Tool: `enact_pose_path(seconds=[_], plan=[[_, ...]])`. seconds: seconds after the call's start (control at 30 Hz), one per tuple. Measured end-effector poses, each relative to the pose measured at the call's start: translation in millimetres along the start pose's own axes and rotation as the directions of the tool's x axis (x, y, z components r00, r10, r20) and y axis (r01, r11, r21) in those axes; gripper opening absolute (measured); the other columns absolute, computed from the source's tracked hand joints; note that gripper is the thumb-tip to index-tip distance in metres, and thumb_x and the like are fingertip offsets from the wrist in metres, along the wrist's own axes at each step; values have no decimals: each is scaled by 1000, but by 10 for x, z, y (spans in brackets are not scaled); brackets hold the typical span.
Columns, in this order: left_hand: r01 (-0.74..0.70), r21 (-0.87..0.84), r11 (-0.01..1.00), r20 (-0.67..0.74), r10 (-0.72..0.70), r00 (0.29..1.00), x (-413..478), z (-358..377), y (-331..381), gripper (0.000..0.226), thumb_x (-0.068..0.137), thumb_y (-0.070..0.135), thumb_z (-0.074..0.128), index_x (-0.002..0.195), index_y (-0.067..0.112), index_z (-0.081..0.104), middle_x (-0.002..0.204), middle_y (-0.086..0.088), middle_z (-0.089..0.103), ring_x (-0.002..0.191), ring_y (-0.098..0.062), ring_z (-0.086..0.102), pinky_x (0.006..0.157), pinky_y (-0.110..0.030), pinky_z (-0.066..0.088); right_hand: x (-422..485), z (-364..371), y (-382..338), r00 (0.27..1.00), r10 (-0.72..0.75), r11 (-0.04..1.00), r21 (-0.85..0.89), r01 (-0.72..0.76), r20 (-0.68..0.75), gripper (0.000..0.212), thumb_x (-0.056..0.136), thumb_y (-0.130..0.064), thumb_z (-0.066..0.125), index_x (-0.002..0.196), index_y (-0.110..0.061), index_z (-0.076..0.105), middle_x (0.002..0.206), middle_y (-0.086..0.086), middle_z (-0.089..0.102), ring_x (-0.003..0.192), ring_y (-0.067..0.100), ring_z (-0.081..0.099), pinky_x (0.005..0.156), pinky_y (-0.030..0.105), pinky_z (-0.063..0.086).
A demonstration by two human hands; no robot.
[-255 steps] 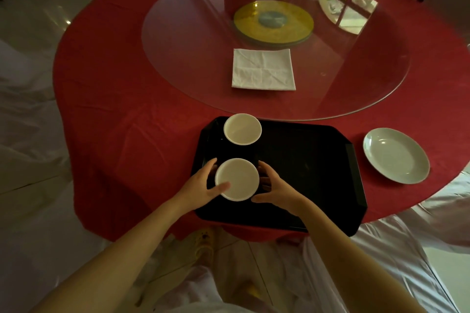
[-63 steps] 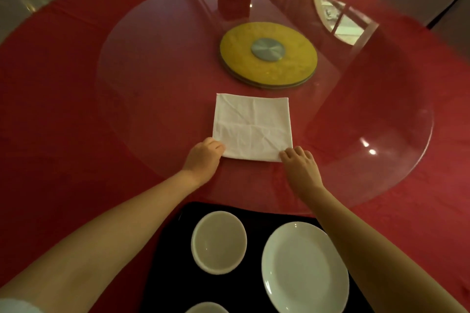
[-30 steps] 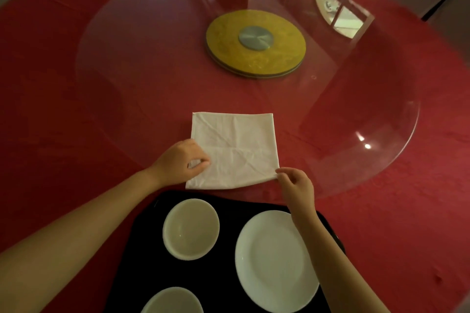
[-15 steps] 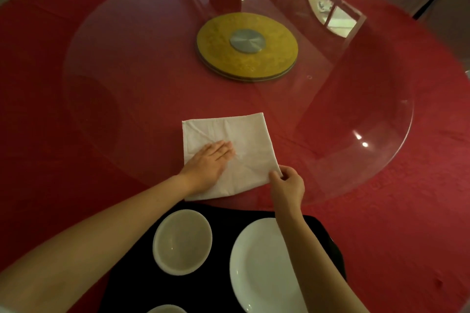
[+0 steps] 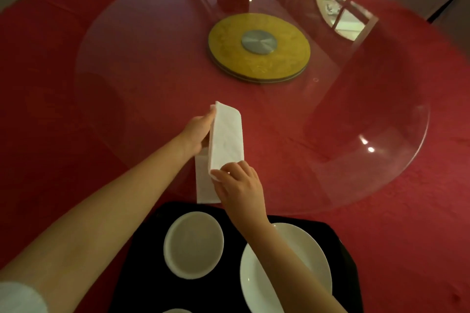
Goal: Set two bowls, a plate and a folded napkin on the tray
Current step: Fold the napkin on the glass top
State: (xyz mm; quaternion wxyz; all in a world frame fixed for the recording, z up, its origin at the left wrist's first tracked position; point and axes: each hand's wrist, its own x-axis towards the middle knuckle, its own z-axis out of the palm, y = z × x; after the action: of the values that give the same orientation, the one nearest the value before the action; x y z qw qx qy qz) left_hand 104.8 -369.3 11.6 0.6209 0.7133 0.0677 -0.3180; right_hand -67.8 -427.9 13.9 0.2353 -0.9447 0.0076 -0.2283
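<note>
Red tablecloth, round glass turntable, gold centre disc

Bare forearms, white sleeve edge on left arm

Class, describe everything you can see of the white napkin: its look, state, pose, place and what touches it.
The napkin is white, creased cloth, caught mid-fold. One half stands raised and tilted over the other half, which lies flat on the glass turntable with its near end by the black tray. The left hand holds the raised flap at its far end, and the right hand pinches its near corner. Nothing else touches it.
</note>
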Motion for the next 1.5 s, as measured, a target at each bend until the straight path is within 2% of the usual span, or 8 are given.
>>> enact_pose_path(seconds=[0.13,0.27,0.43,0.7,0.83,1.03,1.4,1.5], plan=[[-21,101,995,-96,31,995,41,-117,10,24,85,28,60,96,7,64,92,-8,65,87,-25,64,80,-41,53,-55,13,-27,999,5,1000,-10,-4,52,10,78,-13,71,88,-14,73,78,1,65,70,20,57,62,34,52],[-52,191,980,-165,84,983,22,-186,-13,21,82,15,65,98,1,64,87,-6,64,78,-20,63,62,-30,53,-82,18,-93,992,-5,1000,-17,7,128,14,73,-10,76,86,-15,74,74,1,63,67,20,57,59,32,51],[-44,130,991,-179,67,982,35,-254,-44,24,84,0,56,107,-6,61,94,-15,61,84,-25,60,60,-30,51,-85,25,-91,956,28,997,59,-48,293,13,80,-10,69,92,-13,75,80,3,67,75,22,58,67,36,52],[13,122,992,-148,6,989,58,-356,-142,23,86,-4,43,103,-6,60,80,-7,60,88,-26,59,68,-32,52,-76,89,-29,905,29,985,144,-99,425,19,89,-17,59,103,-16,73,96,2,67,92,20,53,78,26,44],[10,104,995,-123,3,992,84,-349,-111,26,87,2,46,109,-5,58,99,-14,63,93,-26,62,74,-37,54,-64,121,5,897,58,977,161,-142,438,18,88,-16,61,102,-16,73,96,2,67,91,20,53,77,26,45],[-1,335,942,-282,101,954,168,-350,-83,23,82,13,62,96,-5,65,96,-18,68,87,-31,67,76,-47,58,-64,171,47,881,81,969,169,-178,465,17,87,-17,61,100,-16,73,96,4,66,94,21,52,79,26,45],[-128,408,904,-268,253,930,210,-391,-142,34,79,1,63,113,2,63,109,-17,68,103,-27,63,91,-32,50,-53,190,83,877,10,957,249,-147,480,18,87,-18,63,100,-16,74,94,2,66,90,18,53,75,21,42],[-145,452,880,-249,281,927,222,-410,-151,32,81,2,60,113,5,64,109,-15,68,101,-26,64,92,-37,52,-62,214,67,879,-15,957,261,-126,477,18,88,-19,62,101,-16,74,94,2,66,89,19,54,75,27,47]])
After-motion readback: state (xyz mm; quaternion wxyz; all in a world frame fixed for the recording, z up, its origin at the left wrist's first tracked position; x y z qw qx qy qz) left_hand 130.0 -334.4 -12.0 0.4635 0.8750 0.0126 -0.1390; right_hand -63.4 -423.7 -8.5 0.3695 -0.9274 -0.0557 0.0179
